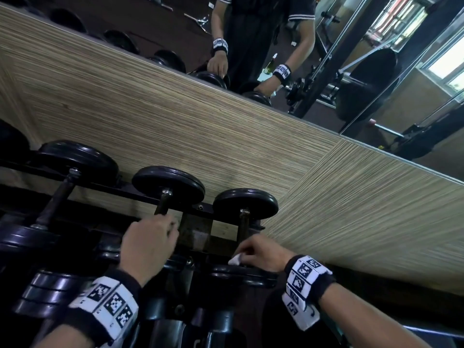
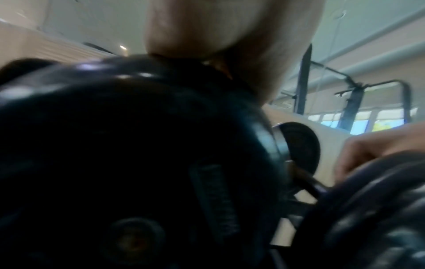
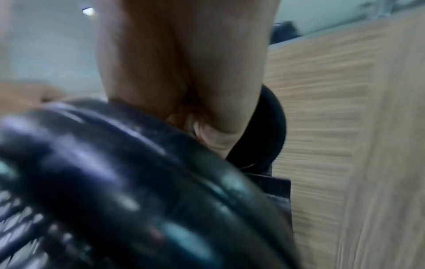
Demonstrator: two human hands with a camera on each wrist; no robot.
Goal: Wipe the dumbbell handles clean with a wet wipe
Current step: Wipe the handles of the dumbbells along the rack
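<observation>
Wood-grain wall (image 1: pixel 226 126), three racked dumbbells (image 1: pixel 168 187), left hand (image 1: pixel 148 244) fingers around one handle, right hand (image 1: pixel 261 252) pinching one wet wipe (image 1: pixel 234 259).

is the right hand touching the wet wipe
Touching. In the head view the right hand curls round the handle of the rightmost dumbbell, with the white wet wipe bunched under its fingers.

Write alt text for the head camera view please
The right hand holds a white wet wipe around the rightmost dumbbell's handle on a black rack; the left hand holds the neighbouring dumbbell's handle. A wall mirror hangs above.
</observation>
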